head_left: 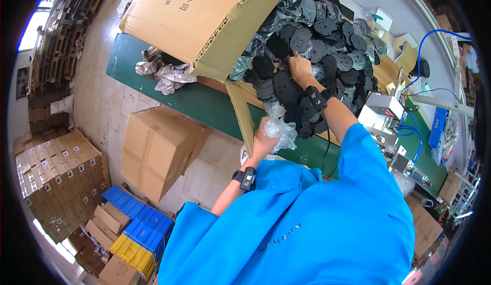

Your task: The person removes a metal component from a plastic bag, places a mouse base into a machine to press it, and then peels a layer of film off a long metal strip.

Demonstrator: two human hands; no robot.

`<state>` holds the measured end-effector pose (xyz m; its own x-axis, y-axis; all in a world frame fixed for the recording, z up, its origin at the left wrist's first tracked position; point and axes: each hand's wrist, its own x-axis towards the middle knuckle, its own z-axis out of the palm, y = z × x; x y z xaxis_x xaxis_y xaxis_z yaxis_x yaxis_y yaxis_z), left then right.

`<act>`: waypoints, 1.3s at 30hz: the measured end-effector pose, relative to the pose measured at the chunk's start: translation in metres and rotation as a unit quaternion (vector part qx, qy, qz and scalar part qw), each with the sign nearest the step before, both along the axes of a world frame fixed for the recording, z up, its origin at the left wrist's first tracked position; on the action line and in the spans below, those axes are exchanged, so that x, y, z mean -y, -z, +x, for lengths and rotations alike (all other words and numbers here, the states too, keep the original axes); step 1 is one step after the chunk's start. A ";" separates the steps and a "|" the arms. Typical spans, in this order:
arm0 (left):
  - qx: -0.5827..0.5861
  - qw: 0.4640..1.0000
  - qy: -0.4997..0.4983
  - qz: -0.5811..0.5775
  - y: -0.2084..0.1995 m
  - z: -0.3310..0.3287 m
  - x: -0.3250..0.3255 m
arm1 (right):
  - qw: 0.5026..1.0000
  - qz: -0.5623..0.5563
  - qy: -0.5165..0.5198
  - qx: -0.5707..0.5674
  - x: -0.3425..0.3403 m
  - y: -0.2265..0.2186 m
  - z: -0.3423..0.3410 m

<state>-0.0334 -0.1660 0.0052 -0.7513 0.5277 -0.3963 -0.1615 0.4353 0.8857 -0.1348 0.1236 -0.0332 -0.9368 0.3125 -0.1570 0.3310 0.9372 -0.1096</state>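
A clear crumpled plastic bag [281,128] is bunched in my left hand [264,138], whose fingers are closed around it at the table's near edge, beside the hanging carton flap. My right hand [300,69] reaches into a heap of flat, rounded black plates [287,88]. Its fingers are curled down against the heap, and whatever they grip is hidden from sight. Some plates have small holes and lie loosely over one another. Behind them, more plates mix with grey plastic wrapping [302,6].
A large open carton [189,14] lies tipped on the green table [204,103], next to crumpled wrapping [169,75]. Another carton [153,147] stands on the floor at left, near blue crates [146,223]. A metal machine with blue tubing [386,106] is at right.
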 end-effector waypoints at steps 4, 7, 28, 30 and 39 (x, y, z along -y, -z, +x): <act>0.020 0.999 0.006 0.041 -0.008 -0.004 -0.007 | 0.999 0.022 -0.038 -0.006 -0.009 -0.002 0.007; -0.038 0.996 0.048 0.059 0.006 -0.009 -0.001 | 0.996 -0.029 0.012 -0.087 -0.012 -0.013 0.012; -0.016 0.996 0.090 0.015 0.009 -0.009 -0.005 | 0.928 -0.127 0.187 -0.297 -0.038 -0.052 0.045; -0.019 0.997 0.075 0.032 0.019 -0.007 -0.005 | 0.900 -0.172 0.246 -0.316 -0.044 -0.064 0.049; 0.075 0.992 0.049 0.094 0.022 0.005 -0.015 | 0.553 -0.652 0.461 -0.239 -0.145 -0.022 0.108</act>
<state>-0.0282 -0.1511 -0.0165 -0.6333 0.6702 -0.3869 -0.2629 0.2839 0.9221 -0.0266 0.2686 -0.0116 -0.5056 0.6055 -0.6146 0.2427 -0.5838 -0.7748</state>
